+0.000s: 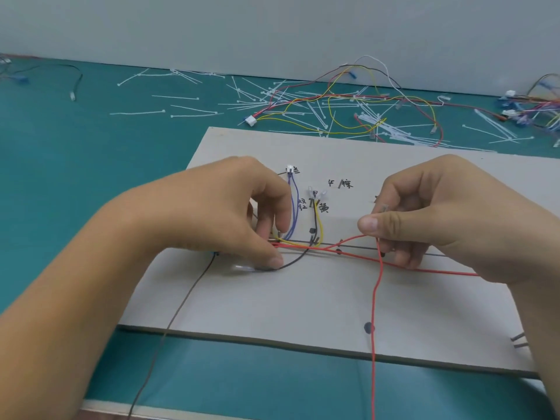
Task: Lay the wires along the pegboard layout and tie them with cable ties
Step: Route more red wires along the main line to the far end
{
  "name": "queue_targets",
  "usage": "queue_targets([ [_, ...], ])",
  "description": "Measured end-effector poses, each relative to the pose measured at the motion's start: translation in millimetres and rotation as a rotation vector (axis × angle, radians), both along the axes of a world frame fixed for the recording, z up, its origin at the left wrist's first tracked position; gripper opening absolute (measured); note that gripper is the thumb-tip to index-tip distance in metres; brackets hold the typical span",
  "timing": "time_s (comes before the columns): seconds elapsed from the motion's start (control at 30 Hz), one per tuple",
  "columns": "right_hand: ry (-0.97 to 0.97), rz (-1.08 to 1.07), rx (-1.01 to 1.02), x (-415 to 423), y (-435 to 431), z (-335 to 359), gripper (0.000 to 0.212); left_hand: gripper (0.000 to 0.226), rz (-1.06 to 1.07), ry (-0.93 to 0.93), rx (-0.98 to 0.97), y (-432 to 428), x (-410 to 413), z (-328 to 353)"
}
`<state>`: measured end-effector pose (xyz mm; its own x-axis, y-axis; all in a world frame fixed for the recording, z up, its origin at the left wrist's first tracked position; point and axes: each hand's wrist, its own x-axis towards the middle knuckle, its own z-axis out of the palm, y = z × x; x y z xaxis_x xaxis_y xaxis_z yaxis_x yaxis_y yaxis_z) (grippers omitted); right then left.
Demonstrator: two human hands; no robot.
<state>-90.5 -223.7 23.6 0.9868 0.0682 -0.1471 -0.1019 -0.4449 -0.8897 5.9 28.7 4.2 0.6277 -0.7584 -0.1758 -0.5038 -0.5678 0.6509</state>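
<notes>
A pale grey pegboard lies on the green mat, with small pegs and handwritten labels. Blue wires, a yellow wire and a black wire run along its marked line. My left hand presses the bundle down at the line's left end, its thumb on the black wire. My right hand pinches a red wire between thumb and forefinger; that wire drops toward the front edge. A second red wire runs right under my right hand.
Loose white cable ties are strewn over the green mat behind the board. A spare harness of red, yellow, white and black wires lies at the back right, more connectors at the far right. A brown wire trails off the board's front left.
</notes>
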Motion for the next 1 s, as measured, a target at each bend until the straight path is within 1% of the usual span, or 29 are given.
queue_targets([
  [0.07, -0.006, 0.0, 0.0, -0.6, -0.2, 0.2, 0.029, 0.027, 0.008, -0.037, -0.018, 1.3, 0.1, -3.6],
  [0.23, -0.018, -0.004, 0.004, -0.7, -0.4, 1.1, 0.036, 0.016, 0.038, 0.042, -0.058, 5.1, 4.5, -4.9],
  [0.37, -0.022, -0.001, 0.001, -0.4, -1.4, -0.6, 0.039, 0.006, 0.027, 0.042, -0.071, 8.4, 4.8, -6.5],
  [0.5, -0.01, 0.011, -0.008, -1.2, -0.4, -2.1, 0.038, 0.006, 0.071, 0.097, -0.072, 10.0, 5.5, -5.6],
  [0.6, 0.005, 0.027, -0.022, -2.3, -0.6, -2.1, 0.037, 0.012, 0.091, 0.102, -0.088, 7.1, 5.8, -8.1],
  [0.7, 0.034, 0.045, -0.039, -3.1, -0.6, -1.7, 0.036, 0.009, 0.097, 0.097, -0.049, 5.7, 6.1, -9.3],
  [0.8, 0.047, 0.041, -0.054, -3.3, -0.4, -1.9, 0.038, 0.007, 0.092, 0.108, -0.068, 5.7, 4.8, -8.1],
  [0.87, 0.042, 0.026, -0.067, -2.6, -1.1, -2.8, 0.04, 0.003, 0.053, 0.077, -0.085, 4.0, 1.2, -6.3],
  [1.0, 0.03, -0.031, -0.084, 0.2, -2.4, -5.3, 0.045, 0.019, 0.052, -0.046, -0.106, -4.1, -5.7, -7.4],
])
